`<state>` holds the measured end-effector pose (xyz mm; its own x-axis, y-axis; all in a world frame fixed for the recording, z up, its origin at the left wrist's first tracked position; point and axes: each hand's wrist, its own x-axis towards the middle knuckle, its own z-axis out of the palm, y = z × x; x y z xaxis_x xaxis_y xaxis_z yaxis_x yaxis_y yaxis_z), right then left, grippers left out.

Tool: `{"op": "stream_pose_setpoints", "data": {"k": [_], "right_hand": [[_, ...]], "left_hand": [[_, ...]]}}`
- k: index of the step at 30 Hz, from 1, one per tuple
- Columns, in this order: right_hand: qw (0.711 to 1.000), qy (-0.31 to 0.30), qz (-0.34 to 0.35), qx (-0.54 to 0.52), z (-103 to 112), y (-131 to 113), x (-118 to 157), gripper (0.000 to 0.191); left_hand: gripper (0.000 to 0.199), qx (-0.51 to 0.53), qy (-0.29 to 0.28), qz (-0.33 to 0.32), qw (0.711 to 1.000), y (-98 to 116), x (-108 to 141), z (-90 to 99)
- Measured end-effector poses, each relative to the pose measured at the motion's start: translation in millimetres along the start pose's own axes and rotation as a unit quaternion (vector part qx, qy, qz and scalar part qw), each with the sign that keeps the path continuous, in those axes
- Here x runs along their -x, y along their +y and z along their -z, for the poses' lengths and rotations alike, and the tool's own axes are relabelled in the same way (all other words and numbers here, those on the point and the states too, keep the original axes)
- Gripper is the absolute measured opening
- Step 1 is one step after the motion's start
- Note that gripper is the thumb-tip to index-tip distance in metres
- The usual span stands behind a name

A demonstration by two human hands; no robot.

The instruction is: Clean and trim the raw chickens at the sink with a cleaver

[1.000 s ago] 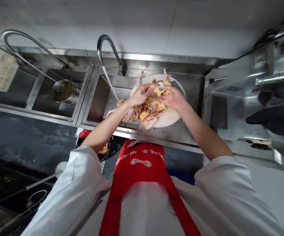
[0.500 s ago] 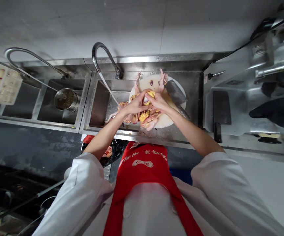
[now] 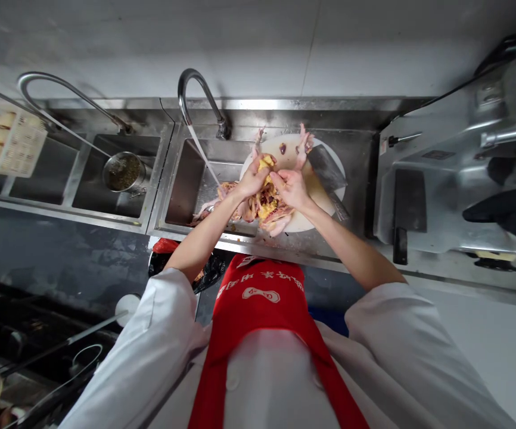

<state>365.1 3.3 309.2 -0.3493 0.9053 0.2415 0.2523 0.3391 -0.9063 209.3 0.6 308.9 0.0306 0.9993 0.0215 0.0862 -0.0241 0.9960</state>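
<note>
A cut-open poultry carcass (image 3: 276,221) with yellow fat lies on a round white cutting board (image 3: 300,223), its feet pointing toward the wall. Above it my left hand (image 3: 252,179) is closed on a lump of yellow fat (image 3: 267,161). My right hand (image 3: 291,187) is beside it, its fingers pinched at the lump's lower right edge; what they grip is too small to make out. A dark red organ piece (image 3: 282,148) sits on the board. A broad cleaver (image 3: 326,167) rests on the board's right side.
Running taps stand over the sinks; more poultry (image 3: 226,189) lies by the left sink (image 3: 181,190). A pot (image 3: 124,171) fills in another sink. At the far left is a white basket (image 3: 25,146). A second cleaver (image 3: 410,199) lies on the right-hand metal surface.
My hands have shifted from cupping the fat together to being slightly apart, the right fingers now pinched. The view has shifted slightly.
</note>
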Motion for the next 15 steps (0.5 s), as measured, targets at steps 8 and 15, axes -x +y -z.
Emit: {"op": "stream_pose_setpoints", "data": {"k": [8, 15], "right_hand": [[0.994, 0.017, 0.086, 0.061, -7, -35, 32, 0.049], [0.982, -0.123, -0.003, 0.146, -2, 25, 14, 0.036]], "left_hand": [[0.04, 0.051, 0.125, 0.011, 0.991, 10, -33, 20.6], [0.055, 0.087, 0.048, 0.101, 0.99, 38, -14, 39.7]]}}
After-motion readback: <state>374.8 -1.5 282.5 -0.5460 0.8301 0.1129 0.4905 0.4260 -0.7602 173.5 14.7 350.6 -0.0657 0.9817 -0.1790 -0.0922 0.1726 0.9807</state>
